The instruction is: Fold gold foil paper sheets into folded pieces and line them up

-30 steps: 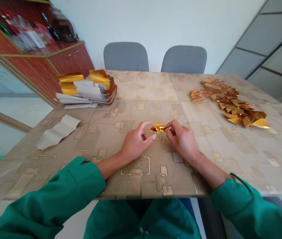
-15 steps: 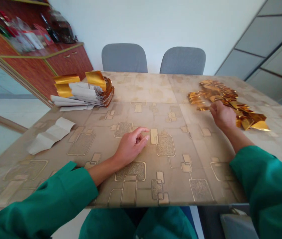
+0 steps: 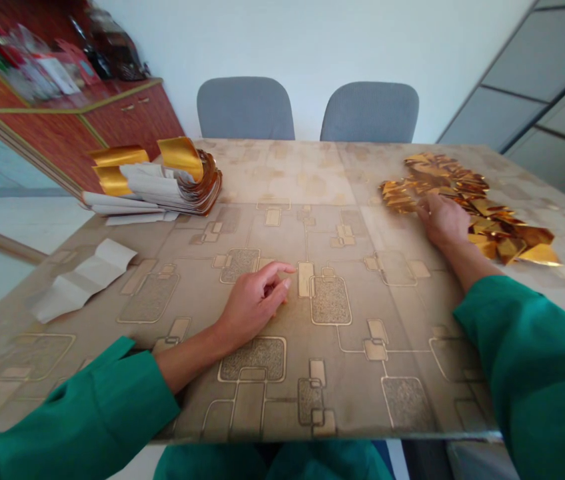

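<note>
While the right hand rests on the heap of folded gold papers at the table's far right, whether its fingers grip one is hidden. The left hand lies empty, fingers loosely curled. A piece added here is best set down lightly so the heap stays together

- The heap of shiny gold folded foil pieces gleamed amber and yellow.
- The beige plastic table covering bore tan rounded squares outlined in pale gold.
- The stack of flat foil sheets showed white backs and gold faces.
- The creased white paper slip was plain.
- Both sleeves were green.
- Two padded chair backs were grey.
- The wooden cabinet was reddish-brown.
</note>
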`<action>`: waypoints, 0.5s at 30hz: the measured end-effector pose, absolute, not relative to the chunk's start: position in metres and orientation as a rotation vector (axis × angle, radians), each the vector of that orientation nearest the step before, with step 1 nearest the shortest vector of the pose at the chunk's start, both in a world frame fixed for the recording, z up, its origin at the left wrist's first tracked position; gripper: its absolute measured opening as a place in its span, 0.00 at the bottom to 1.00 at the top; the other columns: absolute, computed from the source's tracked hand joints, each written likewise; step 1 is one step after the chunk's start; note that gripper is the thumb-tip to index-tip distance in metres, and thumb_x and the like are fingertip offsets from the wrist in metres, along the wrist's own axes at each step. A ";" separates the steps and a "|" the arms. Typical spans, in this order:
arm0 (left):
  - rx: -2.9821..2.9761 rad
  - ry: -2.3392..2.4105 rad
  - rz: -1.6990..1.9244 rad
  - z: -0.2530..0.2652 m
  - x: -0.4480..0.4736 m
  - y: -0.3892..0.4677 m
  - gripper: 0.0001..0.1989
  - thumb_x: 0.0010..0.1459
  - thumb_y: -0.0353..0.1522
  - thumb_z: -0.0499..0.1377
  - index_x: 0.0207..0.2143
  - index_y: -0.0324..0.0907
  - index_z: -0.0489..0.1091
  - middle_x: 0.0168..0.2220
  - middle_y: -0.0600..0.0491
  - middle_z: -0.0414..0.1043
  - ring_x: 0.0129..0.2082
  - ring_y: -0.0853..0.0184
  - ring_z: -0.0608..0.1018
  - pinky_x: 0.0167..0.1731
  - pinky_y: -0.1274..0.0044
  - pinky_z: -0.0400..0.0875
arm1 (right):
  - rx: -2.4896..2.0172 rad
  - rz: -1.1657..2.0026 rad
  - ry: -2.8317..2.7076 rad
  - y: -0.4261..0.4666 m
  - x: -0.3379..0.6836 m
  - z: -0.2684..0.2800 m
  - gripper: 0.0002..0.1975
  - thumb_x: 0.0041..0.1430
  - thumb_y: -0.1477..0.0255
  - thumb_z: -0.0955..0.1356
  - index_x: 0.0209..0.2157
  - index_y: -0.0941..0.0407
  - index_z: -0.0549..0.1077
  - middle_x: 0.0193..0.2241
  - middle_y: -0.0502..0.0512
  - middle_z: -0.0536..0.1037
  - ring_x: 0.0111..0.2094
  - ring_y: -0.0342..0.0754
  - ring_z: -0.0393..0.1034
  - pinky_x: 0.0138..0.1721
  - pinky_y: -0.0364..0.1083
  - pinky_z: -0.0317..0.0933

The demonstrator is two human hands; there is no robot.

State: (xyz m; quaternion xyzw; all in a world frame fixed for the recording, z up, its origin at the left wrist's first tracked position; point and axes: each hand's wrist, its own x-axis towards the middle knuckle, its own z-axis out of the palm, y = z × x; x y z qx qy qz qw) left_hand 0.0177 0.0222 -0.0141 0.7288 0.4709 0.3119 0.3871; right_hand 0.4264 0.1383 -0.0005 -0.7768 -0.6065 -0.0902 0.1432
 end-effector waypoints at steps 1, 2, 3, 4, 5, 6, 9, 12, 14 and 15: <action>1.852 1.200 0.791 -0.014 0.018 0.022 0.14 0.64 0.37 0.52 0.48 0.41 0.71 0.22 0.60 0.71 0.17 0.74 0.70 0.20 0.82 0.62 | -2.245 -0.261 -1.747 0.140 0.426 -0.001 0.11 0.65 0.68 0.62 0.42 0.57 0.73 0.43 0.68 0.76 0.35 0.49 0.61 0.30 0.47 0.43; 1.851 1.202 0.790 -0.014 0.018 0.022 0.14 0.64 0.36 0.52 0.48 0.42 0.71 0.22 0.60 0.71 0.16 0.74 0.70 0.20 0.82 0.62 | -2.250 -0.261 -1.745 0.142 0.427 -0.001 0.11 0.65 0.68 0.62 0.42 0.57 0.73 0.44 0.68 0.76 0.35 0.49 0.61 0.30 0.47 0.43; 1.848 1.204 0.788 -0.014 0.017 0.022 0.14 0.64 0.36 0.52 0.48 0.42 0.71 0.22 0.60 0.71 0.16 0.74 0.70 0.20 0.82 0.62 | -2.256 -0.263 -1.743 0.143 0.427 -0.001 0.11 0.66 0.68 0.62 0.43 0.57 0.73 0.44 0.68 0.76 0.35 0.49 0.61 0.30 0.47 0.43; 1.844 1.206 0.786 -0.014 0.017 0.022 0.14 0.64 0.36 0.52 0.48 0.42 0.71 0.22 0.60 0.72 0.16 0.74 0.70 0.20 0.82 0.62 | -2.262 -0.263 -1.742 0.144 0.427 -0.001 0.12 0.66 0.68 0.62 0.44 0.57 0.73 0.44 0.69 0.76 0.35 0.49 0.61 0.30 0.47 0.43; 1.840 1.206 0.784 -0.014 0.017 0.022 0.14 0.64 0.36 0.52 0.48 0.42 0.71 0.22 0.60 0.72 0.16 0.74 0.70 0.20 0.82 0.62 | -2.267 -0.263 -1.743 0.145 0.426 -0.001 0.12 0.66 0.67 0.62 0.44 0.57 0.73 0.44 0.69 0.77 0.35 0.49 0.61 0.30 0.47 0.43; 1.834 1.205 0.783 -0.014 0.017 0.022 0.14 0.64 0.35 0.52 0.48 0.42 0.71 0.22 0.60 0.72 0.16 0.74 0.70 0.20 0.82 0.62 | -2.273 -0.262 -1.745 0.145 0.426 -0.001 0.13 0.66 0.67 0.62 0.44 0.57 0.73 0.44 0.69 0.77 0.35 0.50 0.61 0.30 0.47 0.43; 1.826 1.193 0.781 -0.014 0.016 0.022 0.14 0.63 0.35 0.52 0.47 0.41 0.71 0.22 0.60 0.71 0.16 0.74 0.70 0.20 0.82 0.62 | -2.278 -0.262 -1.764 0.145 0.426 -0.001 0.12 0.65 0.68 0.63 0.44 0.58 0.73 0.44 0.68 0.78 0.34 0.50 0.62 0.31 0.47 0.44; 1.824 1.184 0.784 -0.014 0.017 0.022 0.14 0.62 0.34 0.52 0.47 0.41 0.71 0.22 0.60 0.71 0.16 0.74 0.70 0.20 0.82 0.62 | -2.271 -0.276 -1.780 0.145 0.426 -0.001 0.10 0.63 0.71 0.64 0.44 0.57 0.73 0.44 0.67 0.78 0.35 0.50 0.64 0.32 0.47 0.45; 1.820 1.185 0.786 -0.014 0.017 0.022 0.14 0.62 0.34 0.52 0.47 0.41 0.72 0.22 0.59 0.71 0.16 0.74 0.70 0.20 0.82 0.61 | -2.270 -0.295 -1.778 0.146 0.426 -0.002 0.10 0.63 0.72 0.64 0.44 0.57 0.73 0.45 0.66 0.78 0.35 0.50 0.65 0.32 0.47 0.46; 1.818 1.185 0.789 -0.014 0.017 0.022 0.14 0.62 0.34 0.52 0.47 0.41 0.72 0.22 0.59 0.71 0.16 0.74 0.70 0.20 0.82 0.61 | -2.270 -0.306 -1.774 0.146 0.427 -0.003 0.10 0.63 0.71 0.64 0.44 0.57 0.73 0.45 0.66 0.79 0.35 0.51 0.65 0.32 0.46 0.46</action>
